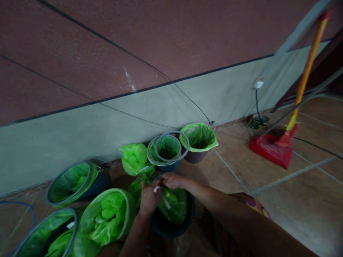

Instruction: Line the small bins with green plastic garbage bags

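A dark blue waste bin stands on the floor in front of me with a green plastic bag inside it. Over its far rim, my left hand and my right hand come close together. Both are closed at the gathered top of this bag. A bit of white drawstring shows by the left fingers, and a white strip hangs down across the bag. The fingertips partly hide what they grip. A tied green bag lies just beyond, against the wall.
Lined bins stand around: a brown one, one with loose grey rings, a tilted blue one, a pale green one and another at lower left. A red dustpan and yellow-handled broom stand right. Cables cross the wall.
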Tool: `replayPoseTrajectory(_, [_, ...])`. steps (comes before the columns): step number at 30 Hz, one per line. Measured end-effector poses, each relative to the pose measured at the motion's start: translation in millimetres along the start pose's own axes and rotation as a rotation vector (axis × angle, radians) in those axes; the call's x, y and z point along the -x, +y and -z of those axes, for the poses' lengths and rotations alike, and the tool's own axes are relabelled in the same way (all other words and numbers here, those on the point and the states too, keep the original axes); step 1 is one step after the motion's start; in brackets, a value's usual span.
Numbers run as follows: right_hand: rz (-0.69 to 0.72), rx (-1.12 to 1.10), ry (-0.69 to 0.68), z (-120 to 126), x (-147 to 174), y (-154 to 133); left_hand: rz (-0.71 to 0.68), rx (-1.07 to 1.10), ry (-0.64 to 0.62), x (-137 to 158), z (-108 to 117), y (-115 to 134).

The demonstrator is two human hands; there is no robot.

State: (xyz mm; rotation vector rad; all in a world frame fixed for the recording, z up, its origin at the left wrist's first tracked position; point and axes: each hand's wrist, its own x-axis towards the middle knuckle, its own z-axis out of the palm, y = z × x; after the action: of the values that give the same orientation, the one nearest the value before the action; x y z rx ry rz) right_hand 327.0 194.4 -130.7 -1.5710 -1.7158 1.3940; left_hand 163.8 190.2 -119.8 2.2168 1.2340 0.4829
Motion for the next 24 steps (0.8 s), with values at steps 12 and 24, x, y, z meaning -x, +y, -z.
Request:
replayPoseTrajectory(12, [-0.155, -0.259, -0.134, 2, 4, 3, -0.244, -0.437, 0.190, 13, -4, 3])
replayPoseTrajectory(24, [0.088, 0.609, 0.282, 6, 3, 1, 0.041, -0.449, 0.092, 11, -1, 12])
